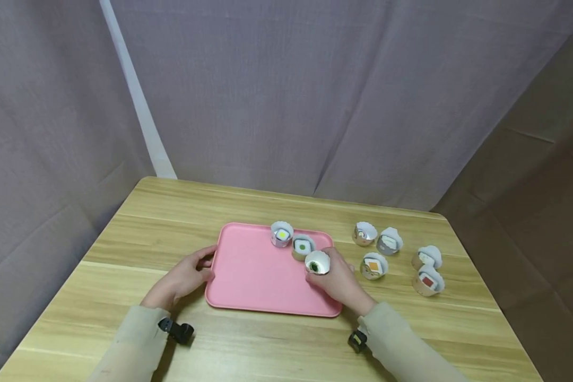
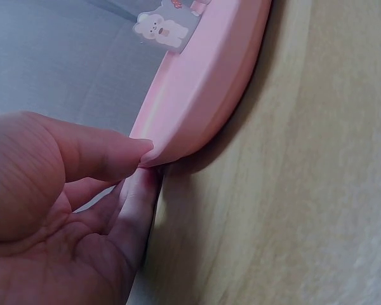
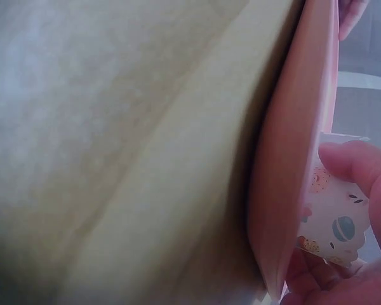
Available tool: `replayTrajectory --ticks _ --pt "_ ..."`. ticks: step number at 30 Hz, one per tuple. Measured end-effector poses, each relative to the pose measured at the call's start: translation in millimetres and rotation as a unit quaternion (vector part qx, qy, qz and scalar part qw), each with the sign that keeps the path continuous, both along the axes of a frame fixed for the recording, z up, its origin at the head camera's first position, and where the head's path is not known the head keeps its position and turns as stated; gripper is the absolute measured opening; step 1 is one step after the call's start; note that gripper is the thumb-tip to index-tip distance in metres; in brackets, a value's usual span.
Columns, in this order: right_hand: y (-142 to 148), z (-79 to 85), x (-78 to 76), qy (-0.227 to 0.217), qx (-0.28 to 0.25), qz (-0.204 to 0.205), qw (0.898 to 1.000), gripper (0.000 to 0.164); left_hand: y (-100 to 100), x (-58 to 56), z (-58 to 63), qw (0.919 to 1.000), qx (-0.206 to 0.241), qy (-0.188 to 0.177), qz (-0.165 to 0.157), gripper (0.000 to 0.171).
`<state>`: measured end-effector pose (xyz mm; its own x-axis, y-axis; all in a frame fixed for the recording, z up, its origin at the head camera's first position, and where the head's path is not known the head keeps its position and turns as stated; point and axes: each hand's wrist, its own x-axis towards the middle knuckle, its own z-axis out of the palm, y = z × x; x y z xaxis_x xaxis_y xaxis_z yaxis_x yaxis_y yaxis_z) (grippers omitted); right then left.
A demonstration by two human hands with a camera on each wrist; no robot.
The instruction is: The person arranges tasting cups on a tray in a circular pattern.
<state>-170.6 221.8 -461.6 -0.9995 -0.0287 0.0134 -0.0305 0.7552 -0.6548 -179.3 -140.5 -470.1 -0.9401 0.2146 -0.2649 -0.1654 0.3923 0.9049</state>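
Note:
A pink tray (image 1: 258, 270) lies on the wooden table. At its left edge my left hand (image 1: 183, 278) pinches the rim, thumb and fingers meeting at the tray wall (image 2: 203, 82) in the left wrist view. Over the tray's right side, my right hand (image 1: 339, 284) holds a paper baking cup (image 1: 318, 262) with something dark green inside. In the right wrist view this cup (image 3: 336, 210) shows a printed pattern, the thumb against its side. Just behind it on the tray stand a cup with a green-dotted white square (image 1: 303, 247) and a cup with a yellow-marked one (image 1: 281, 234).
Right of the tray stand several more paper cups, among them one with an orange-marked square (image 1: 374, 266) and one with a dark red square (image 1: 428, 281). Grey curtains (image 1: 248, 95) hang behind the table (image 1: 248, 345) and along its left side.

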Motion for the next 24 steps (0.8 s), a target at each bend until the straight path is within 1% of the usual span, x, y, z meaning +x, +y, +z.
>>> replayTrajectory --ticks 2,12,14,17,20,24 --pt "-0.4 0.1 0.7 0.002 -0.001 0.002 1.0 0.064 -0.4 0.5 -0.2 0.9999 0.004 0.005 -0.009 0.063" --pt "-0.9 -1.3 2.4 0.0 -0.005 0.018 1.0 0.08 -0.7 1.0 1.3 1.0 0.003 0.003 -0.007 0.062" --pt "-0.2 0.5 3.5 -0.004 -0.015 0.022 1.0 0.083 -1.1 1.7 2.0 1.0 0.004 0.003 -0.005 0.062" --pt "3.1 8.4 7.3 -0.014 -0.033 0.031 0.999 0.089 -1.6 2.2 1.6 0.9999 0.009 0.002 -0.004 0.062" --pt "13.8 17.8 11.6 0.0 -0.04 0.047 0.998 0.093 -1.7 1.9 0.8 0.9999 0.014 0.0 -0.006 0.062" --pt "38.8 27.1 16.1 0.046 -0.022 0.059 0.997 0.089 -2.2 0.4 -0.2 0.9998 0.018 0.004 -0.011 0.063"
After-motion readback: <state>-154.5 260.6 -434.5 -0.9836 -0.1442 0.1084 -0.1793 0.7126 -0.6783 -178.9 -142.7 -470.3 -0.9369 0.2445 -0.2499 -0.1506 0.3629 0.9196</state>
